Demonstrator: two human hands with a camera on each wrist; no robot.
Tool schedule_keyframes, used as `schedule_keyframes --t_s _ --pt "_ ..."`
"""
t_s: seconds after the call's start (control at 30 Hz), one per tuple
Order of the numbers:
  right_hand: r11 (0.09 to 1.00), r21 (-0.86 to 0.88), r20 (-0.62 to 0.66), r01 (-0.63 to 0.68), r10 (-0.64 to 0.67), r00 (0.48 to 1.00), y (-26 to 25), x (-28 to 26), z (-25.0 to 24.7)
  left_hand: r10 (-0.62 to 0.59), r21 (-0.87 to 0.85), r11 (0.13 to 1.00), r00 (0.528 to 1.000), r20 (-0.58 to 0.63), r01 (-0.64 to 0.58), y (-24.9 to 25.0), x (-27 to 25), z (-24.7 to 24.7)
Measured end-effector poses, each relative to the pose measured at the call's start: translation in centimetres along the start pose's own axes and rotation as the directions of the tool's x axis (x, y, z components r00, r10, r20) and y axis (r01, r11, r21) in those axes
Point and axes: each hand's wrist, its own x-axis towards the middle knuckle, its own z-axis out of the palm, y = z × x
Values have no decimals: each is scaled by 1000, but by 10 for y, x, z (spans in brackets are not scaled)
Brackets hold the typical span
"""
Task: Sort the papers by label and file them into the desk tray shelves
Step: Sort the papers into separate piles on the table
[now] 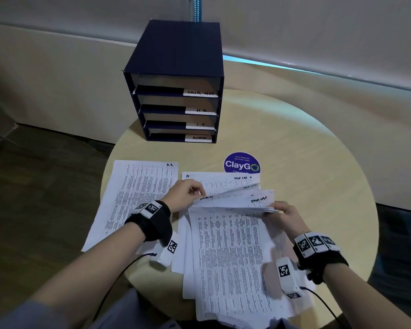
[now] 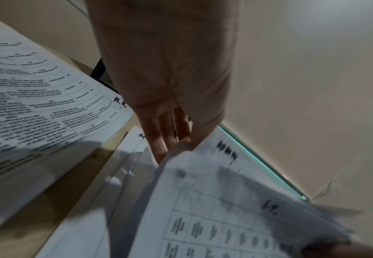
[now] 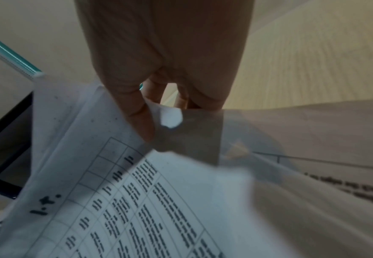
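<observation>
I am fanning the paper stack (image 1: 233, 252) with both hands, left hand (image 1: 185, 194) and right hand (image 1: 286, 216) fingers pinching its top corners, reading labels before pulling one sheet.

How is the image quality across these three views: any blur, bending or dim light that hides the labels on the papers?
Head view: dim, edges bent by the wide lens, yet the tray labels and the H.R. sheet read. Left wrist view: the held papers smear near the lens; the left hand is soft. Right wrist view: the right hand is shadowed and blurred, but I.T. reads.
</observation>
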Motion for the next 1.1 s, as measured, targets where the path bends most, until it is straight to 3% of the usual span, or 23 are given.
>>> schedule_keyframes --t_s 0.1,0.2,0.33,0.4,0.47,0.53,0.6,0.67,0.77,1.1 --pt "999 7 19 49 -49 999 -2 1 1 77 -163 985 988 130 -56 9 -11 -4" --pt "999 36 66 33 -35 997 -2 3 3 103 -195 979 962 254 -54 9 -14 -4" --pt "999 8 48 -40 39 998 -5 1 2 98 -206 978 945 311 -34 12 -11 -8" --pt "999 18 48 -48 47 998 -4 -2 0 55 -198 980 970 235 -7 12 -5 -8" --pt "998 28 47 -48 47 998 -6 -5 -1 -52 -161 985 995 82 65 10 2 -6" --pt "999 29 52 -37 36 998 -9 -9 -2 -106 24 994 994 8 105 4 11 -4" --pt "999 22 58 -25 23 998 -14 -13 -2 -88 313 947 994 64 63 -2 17 0" --pt "1000 21 73 -6 5 997 -19 -16 -2 -31 464 886 999 23 16 -3 19 5" --pt "1000 0 75 9 -9 997 -23 -17 -3 112 508 860 987 -115 -38 3 18 6" --pt "1000 -25 67 -3 5 998 -20 -14 2 370 682 696 926 -75 -223 2 14 1"
